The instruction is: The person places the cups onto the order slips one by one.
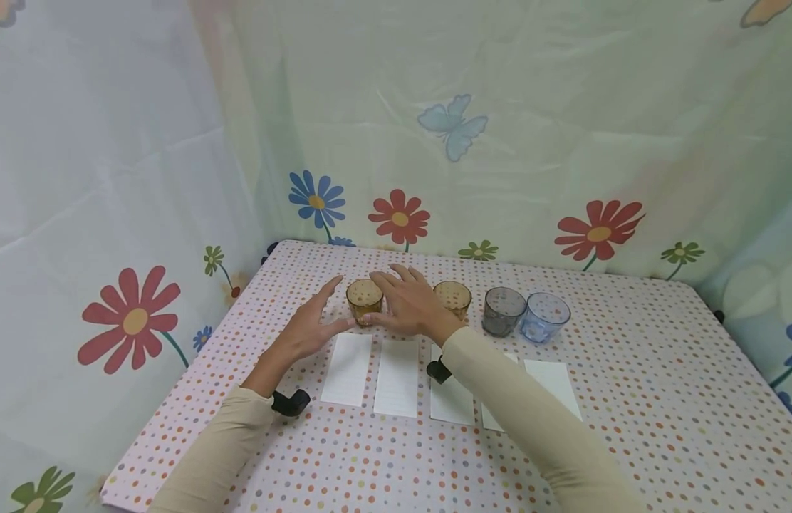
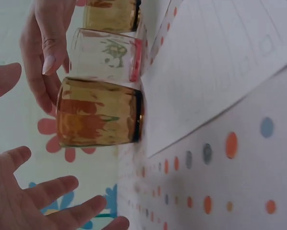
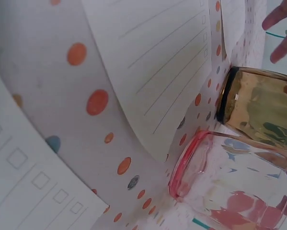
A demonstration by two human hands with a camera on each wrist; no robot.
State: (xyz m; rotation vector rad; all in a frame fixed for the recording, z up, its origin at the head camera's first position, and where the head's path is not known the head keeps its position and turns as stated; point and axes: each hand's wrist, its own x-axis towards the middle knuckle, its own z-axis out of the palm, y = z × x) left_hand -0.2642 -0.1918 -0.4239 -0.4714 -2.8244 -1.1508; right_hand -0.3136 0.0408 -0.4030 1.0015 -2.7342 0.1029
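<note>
Amber glass [image 1: 364,300]: leftmost in a row of tumblers along the far half of the counter [image 1: 627,442], standing upright just beyond the leftmost white card [image 1: 347,369]
Pink-based glass [image 2: 107,55]: clear, pink at the foot, next in the row; in the head view the right hand covers it entirely
Left hand [image 1: 309,328]: grip wide, fingers straight and spread, just left of the amber glass; no contact visible in the left wrist view
Right hand [image 1: 409,303]: grip relaxed and open, palm down over the pink-based glass; fingertips reach the amber glass's far side, touching or not I cannot tell
Handling, judged: small thick-walled glass, rigid, breakable, smooth and likely slippery; moderate weight for its size, looks empty
Where to hold, judged: around the side wall at mid-height, thumb opposite fingers; neighbour stands close, so little room on the right side
Other glasses: second amber [image 1: 453,297], grey [image 1: 502,311], blue [image 1: 546,317], grey and blue touching
Hard to make out: print on the cards too faint to read; two right-hand cards partly under the sleeve; wrist views sideways, rims cut off
</note>
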